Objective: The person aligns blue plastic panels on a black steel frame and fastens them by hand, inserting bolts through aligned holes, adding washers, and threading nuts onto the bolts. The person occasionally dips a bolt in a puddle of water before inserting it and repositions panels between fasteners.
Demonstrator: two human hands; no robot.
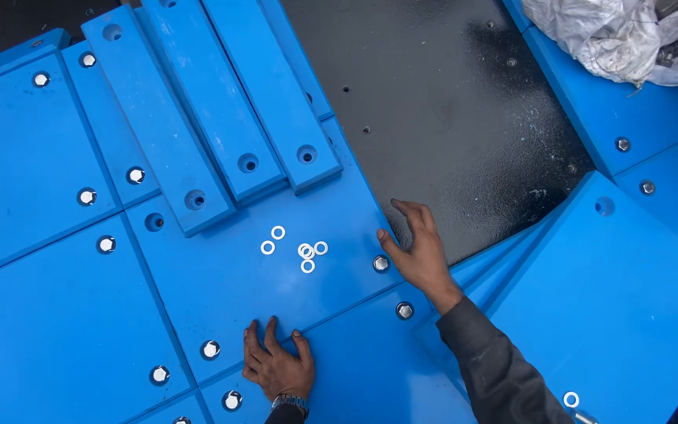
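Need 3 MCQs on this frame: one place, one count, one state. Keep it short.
1. Where does the right hand rest?
A. on the blue panel's edge beside the black plate
B. on the white sack
C. on the loose blue bars

2. How many loose white washers lie on that panel?
A. two
B. six
C. ten

3. How is the left hand?
A. closed around a bolt
B. lifted off the surface
C. flat, fingers spread on the panel

Answers:
1 A, its fingers lie over the panel edge where the black plate begins.
2 B, two lie apart and four sit in a cluster.
3 C, the palm is down and nothing is held.
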